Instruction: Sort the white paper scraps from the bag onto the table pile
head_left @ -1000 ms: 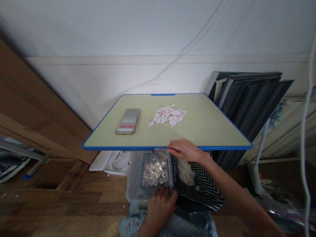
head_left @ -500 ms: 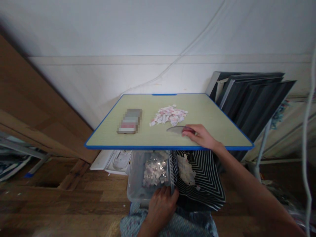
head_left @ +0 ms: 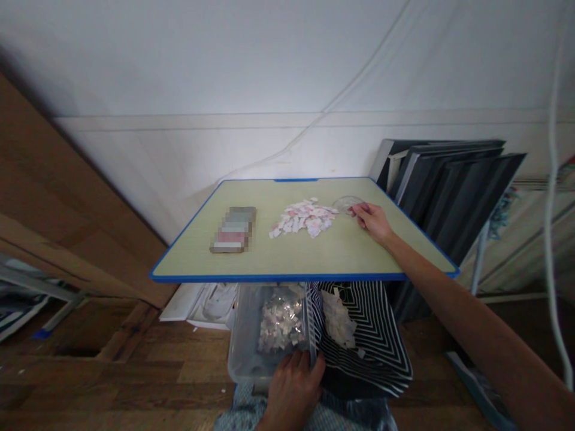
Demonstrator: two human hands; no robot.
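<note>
Near the right side of the folding table's yellow-green top (head_left: 197,263), my right hand (head_left: 374,221) is closed around a small knife (head_left: 345,203). Its blade is smeared into a pale, see-through curved outline, and my fingers hide most of the handle. Just left of it lies a heap of white and pink paper-like scraps (head_left: 305,216). Below the table edge, my left hand (head_left: 295,380) has its fingers curled over the front rim of a clear plastic bin (head_left: 242,359). Shiny scraps (head_left: 282,320) fill part of that bin.
A pixelated phone-like slab (head_left: 233,230) lies on the table's left part. A black-and-white striped bag (head_left: 381,335) with pale scraps stands right of the bin. Dark panels (head_left: 444,197) lean at the right, and a brown cardboard sheet (head_left: 81,197) stands at the left.
My right hand has moved away from me, from below the scrap heap to its right side, carrying the knife. My left hand stays on the bin rim. The view has shifted slightly.
</note>
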